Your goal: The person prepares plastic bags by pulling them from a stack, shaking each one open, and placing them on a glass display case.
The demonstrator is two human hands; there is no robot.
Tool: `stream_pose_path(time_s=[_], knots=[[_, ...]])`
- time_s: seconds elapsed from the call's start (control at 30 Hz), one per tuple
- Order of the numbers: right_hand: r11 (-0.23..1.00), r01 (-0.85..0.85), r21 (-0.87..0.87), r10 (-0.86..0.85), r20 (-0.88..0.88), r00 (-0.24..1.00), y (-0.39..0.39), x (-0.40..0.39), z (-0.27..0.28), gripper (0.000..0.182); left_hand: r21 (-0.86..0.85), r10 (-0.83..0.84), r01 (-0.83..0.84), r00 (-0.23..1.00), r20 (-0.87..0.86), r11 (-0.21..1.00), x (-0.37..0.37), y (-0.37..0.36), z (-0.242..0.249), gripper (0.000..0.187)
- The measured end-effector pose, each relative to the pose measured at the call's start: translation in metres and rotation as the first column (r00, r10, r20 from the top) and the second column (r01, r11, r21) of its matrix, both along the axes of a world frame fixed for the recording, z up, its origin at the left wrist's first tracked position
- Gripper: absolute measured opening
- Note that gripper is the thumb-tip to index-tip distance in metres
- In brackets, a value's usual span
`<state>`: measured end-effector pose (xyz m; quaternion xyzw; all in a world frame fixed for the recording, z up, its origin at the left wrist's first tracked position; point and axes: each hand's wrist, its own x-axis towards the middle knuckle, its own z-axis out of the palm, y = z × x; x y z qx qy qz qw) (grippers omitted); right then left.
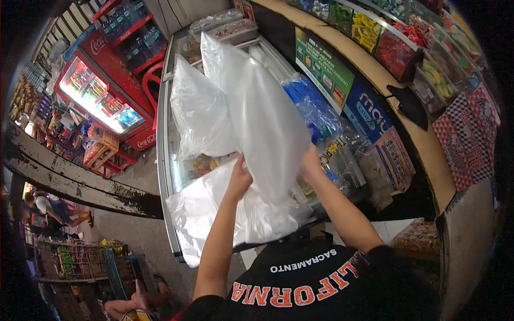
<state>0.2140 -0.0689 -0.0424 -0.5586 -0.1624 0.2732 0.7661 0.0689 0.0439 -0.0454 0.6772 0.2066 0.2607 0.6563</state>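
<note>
A large, puffed-out clear plastic bag (273,117) stands over the glass-topped display case between my two hands. My left hand (242,174) grips its lower left side, fingers closed round the plastic. On the bag's right edge is my right hand (311,165), closed on the plastic and slightly blurred. A second puffed clear bag (199,109) leans to the left, touching the large one. Flat clear plastic bags (214,214) lie spread at the near edge of the case, beneath my forearms.
Blue plastic packs (310,107) lie on the case's right side. Tubs (230,31) stand at its far end. A red drinks cooler (101,91) is at left, snack shelves (380,37) at upper right. People (53,208) are at lower left.
</note>
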Motion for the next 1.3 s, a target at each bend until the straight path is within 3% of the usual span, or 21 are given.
stream_pose_path(time_s=[0.03, 0.1, 0.17, 0.23, 0.3, 0.33, 0.37, 0.43, 0.47, 0.53, 0.57, 0.67, 0.73, 0.87, 0.97, 1.03, 1.07, 1.13, 1.17, 1.23, 1.3], knots=[[1.0, -0.003, -0.008, 0.003, -0.009, 1.0, 0.009, 0.005, -0.027, 0.033, -0.008, 0.003, -0.003, 1.0, -0.009, 1.0, 0.004, 0.009, -0.014, 0.057], [0.974, 0.17, 0.147, -0.154, -0.11, 0.982, 0.033, 0.03, -0.061, 0.028, 0.328, 0.009, 0.03, 0.993, -0.116, 0.944, 0.018, 0.039, -0.053, 0.052], [0.991, 0.108, 0.076, -0.099, -0.124, 0.987, 0.033, 0.037, -0.063, 0.029, 0.323, 0.1, -0.063, 0.99, -0.1, 0.944, 0.015, 0.036, -0.046, 0.05], [0.998, 0.052, 0.018, -0.05, -0.125, 0.991, 0.031, 0.044, -0.057, 0.029, -0.157, -0.096, 0.057, 0.964, -0.249, 0.986, 0.005, 0.034, -0.014, 0.049], [0.997, 0.001, 0.072, 0.012, -0.185, 0.983, 0.022, 0.046, -0.041, 0.028, -0.282, -0.04, -0.009, 0.985, -0.167, 0.959, 0.002, 0.031, 0.017, 0.047], [0.999, 0.013, -0.053, -0.01, 0.053, 0.999, 0.022, 0.052, -0.036, 0.024, -0.41, 0.026, -0.065, 0.995, -0.099, 0.91, 0.001, 0.032, 0.026, 0.046], [0.999, 0.009, -0.053, -0.006, 0.053, 0.999, 0.028, 0.058, -0.035, 0.024, -0.409, 0.03, -0.069, 0.995, -0.099, 0.91, 0.008, 0.033, 0.031, 0.046], [0.971, 0.154, -0.182, -0.068, 0.409, 0.91, 0.047, 0.075, -0.03, 0.027, -0.111, 0.159, -0.148, 0.982, 0.101, 0.983, 0.034, 0.032, 0.041, 0.035], [0.972, 0.154, -0.178, -0.069, 0.411, 0.909, 0.055, 0.083, -0.027, 0.027, -0.108, 0.16, -0.149, 0.982, 0.104, 0.983, 0.042, 0.035, 0.04, 0.035], [0.903, 0.008, -0.43, 0.199, 0.436, 0.877, 0.067, 0.097, -0.026, 0.029, 0.405, 0.136, -0.166, 0.985, 0.103, 0.899, 0.056, 0.042, 0.03, 0.026], [0.902, 0.009, -0.432, 0.2, 0.435, 0.878, 0.069, 0.101, -0.033, 0.029, 0.403, 0.135, -0.165, 0.986, 0.102, 0.9, 0.06, 0.049, 0.011, 0.026], [0.84, -0.191, -0.509, 0.373, 0.283, 0.884, 0.068, 0.099, -0.034, 0.026, 0.246, 0.197, -0.201, 0.98, 0.04, 0.948, 0.065, 0.06, -0.017, 0.026], [0.855, -0.373, -0.36, 0.31, -0.22, 0.925, 0.05, 0.077, -0.015, 0.025, -0.413, 0.074, -0.078, 0.997, -0.027, 0.907, 0.055, 0.05, -0.007, 0.029], [0.916, -0.339, -0.213, 0.277, -0.275, 0.921, 0.047, 0.07, -0.04, 0.028, -0.473, 0.057, -0.083, 0.996, -0.069, 0.877, 0.052, 0.057, -0.025, 0.031], [0.913, -0.242, -0.328, 0.238, -0.054, 0.97, 0.05, 0.071, -0.036, 0.029, -0.356, 0.019, -0.045, 0.997, -0.078, 0.933, 0.053, 0.065, -0.025, 0.032], [0.935, -0.319, -0.157, 0.35, 0.251, 0.902, 0.045, 0.073, -0.03, 0.027, -0.5, 0.111, -0.159, 0.986, -0.124, 0.851, 0.056, 0.071, -0.023, 0.032], [0.934, -0.318, -0.16, 0.35, 0.249, 0.903, 0.042, 0.076, -0.027, 0.027, -0.503, 0.11, -0.159, 0.986, -0.126, 0.85, 0.057, 0.071, -0.024, 0.032], [0.824, -0.436, -0.362, 0.565, 0.567, 0.599, 0.038, 0.086, -0.022, 0.03, -0.406, 0.108, -0.162, 0.982, -0.152, 0.9, 0.086, 0.082, -0.017, 0.032], [0.824, -0.436, -0.363, 0.566, 0.566, 0.599, 0.041, 0.089, -0.024, 0.03, -0.353, 0.108, -0.161, 0.981, -0.164, 0.922, 0.097, 0.086, -0.011, 0.031], [0.765, -0.516, -0.385, 0.583, 0.073, 0.81, 0.048, 0.09, -0.025, 0.032, -0.243, 0.11, -0.154, 0.977, -0.185, 0.958, 0.098, 0.09, -0.004, 0.031], [0.748, -0.551, -0.371, 0.58, -0.04, 0.814, 0.048, 0.085, -0.023, 0.031, -0.125, 0.116, -0.143, 0.973, -0.201, 0.982, 0.095, 0.087, -0.002, 0.031]])
